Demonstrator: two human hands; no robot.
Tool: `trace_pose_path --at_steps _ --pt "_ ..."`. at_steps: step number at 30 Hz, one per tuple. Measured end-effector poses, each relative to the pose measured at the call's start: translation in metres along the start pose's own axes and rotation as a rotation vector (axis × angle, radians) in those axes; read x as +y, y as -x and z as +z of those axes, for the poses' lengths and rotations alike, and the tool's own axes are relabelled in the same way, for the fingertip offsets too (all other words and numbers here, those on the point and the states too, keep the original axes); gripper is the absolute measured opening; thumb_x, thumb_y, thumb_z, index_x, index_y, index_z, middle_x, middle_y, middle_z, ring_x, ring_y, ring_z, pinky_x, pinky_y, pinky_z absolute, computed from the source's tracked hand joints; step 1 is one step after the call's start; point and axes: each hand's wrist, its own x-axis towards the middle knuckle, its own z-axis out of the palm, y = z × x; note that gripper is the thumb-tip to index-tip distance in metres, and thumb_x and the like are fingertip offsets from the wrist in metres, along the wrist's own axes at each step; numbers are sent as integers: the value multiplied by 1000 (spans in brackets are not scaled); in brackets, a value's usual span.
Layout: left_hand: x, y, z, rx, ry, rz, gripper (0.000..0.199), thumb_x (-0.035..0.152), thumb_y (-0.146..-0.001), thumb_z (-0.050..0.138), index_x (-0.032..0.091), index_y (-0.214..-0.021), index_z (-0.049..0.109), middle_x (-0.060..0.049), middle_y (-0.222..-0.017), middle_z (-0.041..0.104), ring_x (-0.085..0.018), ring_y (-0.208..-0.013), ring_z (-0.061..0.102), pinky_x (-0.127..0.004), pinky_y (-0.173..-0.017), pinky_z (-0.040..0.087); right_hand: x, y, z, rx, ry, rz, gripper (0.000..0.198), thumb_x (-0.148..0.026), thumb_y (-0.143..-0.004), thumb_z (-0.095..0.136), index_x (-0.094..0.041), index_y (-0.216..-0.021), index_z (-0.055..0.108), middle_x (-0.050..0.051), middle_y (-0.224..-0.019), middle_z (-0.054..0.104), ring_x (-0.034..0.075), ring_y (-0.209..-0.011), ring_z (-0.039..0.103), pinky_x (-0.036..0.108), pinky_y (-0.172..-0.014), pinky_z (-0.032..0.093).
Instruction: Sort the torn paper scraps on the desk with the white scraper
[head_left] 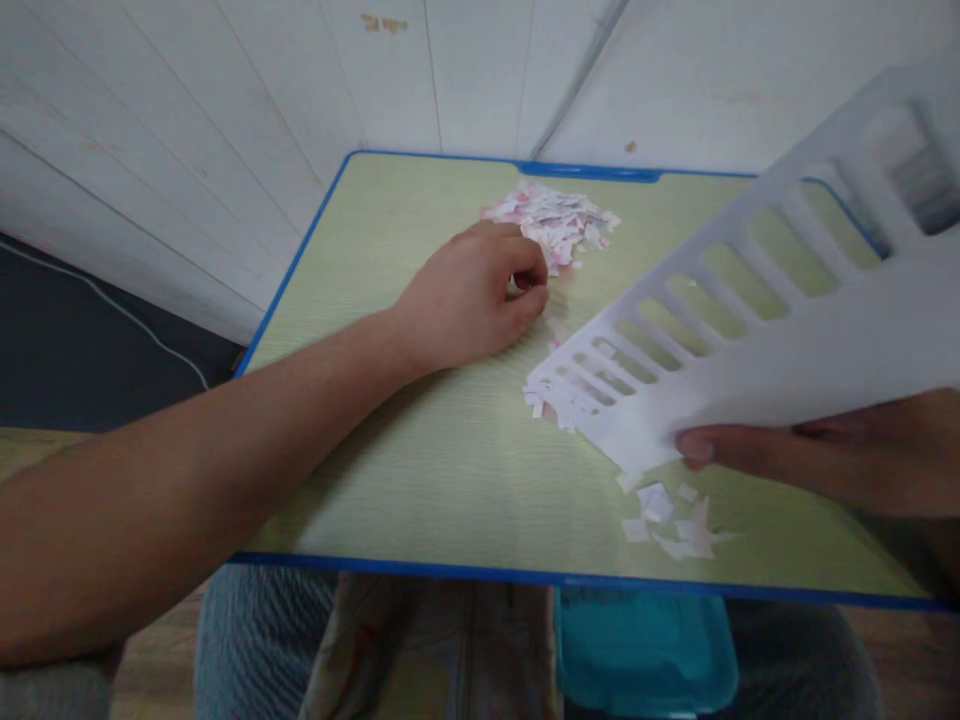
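Note:
My left hand (480, 290) is over the middle of the table, fingers curled and thumb close to the index fingertip. Whatever its fingers may hold is hidden. Just beyond it lies a heap of small torn paper scraps (559, 220), white with some pink. My right hand (847, 455), partly cut off at the right edge, grips a white slotted plastic basket (787, 350) by its lower side. The basket is tilted, its low corner near the tabletop, with scraps (559, 405) at that corner. More loose scraps (679, 520) lie below it, near the table's front edge.
The small table (420, 460) has a pale wood-grain top and a blue rim. A white panelled wall (465, 80) with a cable (577, 85) stands behind it. Below the front edge is a teal plastic container (645, 650) between my legs.

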Motion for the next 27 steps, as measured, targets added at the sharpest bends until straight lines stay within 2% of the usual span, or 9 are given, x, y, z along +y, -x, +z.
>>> trace_pose_path --at_steps 3,6,9,11,15,18,21,25,27 --pt "0 1 0 -3 -30 5 7 26 -92 74 24 -86 76 -5 -92 72 -31 -103 71 -52 -111 53 11 5 -15 -134 24 -127 32 -61 -95 87 -46 -123 87 -2 -111 90 32 -99 86 47 -92 75" --pt "-4 1 1 12 -43 20 5 26 -91 75 26 -86 75 -4 -91 73 -31 -102 70 -52 -110 54 12 3 -20 -113 -14 -108 40 -60 -93 90 -43 -129 86 0 -108 90 32 -99 85 46 -91 75" --pt "-10 -2 1 12 -58 69 6 28 -92 78 27 -86 74 -5 -91 74 -29 -98 67 -51 -110 55 10 -3 -16 -109 -115 -55 22 -58 -98 86 -37 -103 89 0 -92 88 27 -83 83 39 -83 73" --pt "-13 -3 1 8 -64 99 8 30 -93 79 28 -86 74 -5 -90 75 -28 -95 65 -51 -110 55 11 -5 -13 -118 -175 -6 29 -56 -102 83 -34 -83 86 -1 -81 85 22 -70 79 34 -70 69" --pt "-9 -2 0 3 -136 95 9 31 -96 73 26 -90 76 -8 -93 78 -30 -97 67 -52 -106 55 11 -8 -13 -155 -227 48 29 -53 -101 84 -33 -80 86 -2 -74 83 20 -61 74 31 -57 60" --pt "-5 0 0 2 -157 55 10 30 -96 70 26 -91 77 -8 -96 79 -31 -101 70 -52 -106 54 7 -13 -18 -226 -212 16 28 -44 -100 86 -33 -75 83 -4 -70 80 19 -58 73 30 -59 62" --pt "-6 0 1 35 -61 31 9 33 -92 76 28 -85 76 -6 -92 77 -32 -103 71 -52 -109 54 4 -18 -23 -264 -201 2 25 -42 -99 87 -33 -76 84 -4 -71 81 18 -58 74 28 -60 63" --pt "-8 0 1 40 -70 42 9 35 -92 76 29 -85 75 -5 -92 77 -32 -103 72 -51 -108 54 7 -17 -23 -244 -167 -32 15 -42 -96 90 -32 -86 86 -3 -79 84 20 -66 78 28 -66 68" --pt "-7 1 1 26 -127 50 10 35 -95 72 29 -87 75 -5 -94 78 -31 -103 72 -51 -107 55 8 -15 -22 -234 -163 -67 10 -42 -96 91 -32 -98 88 -2 -87 87 23 -75 82 31 -76 72"
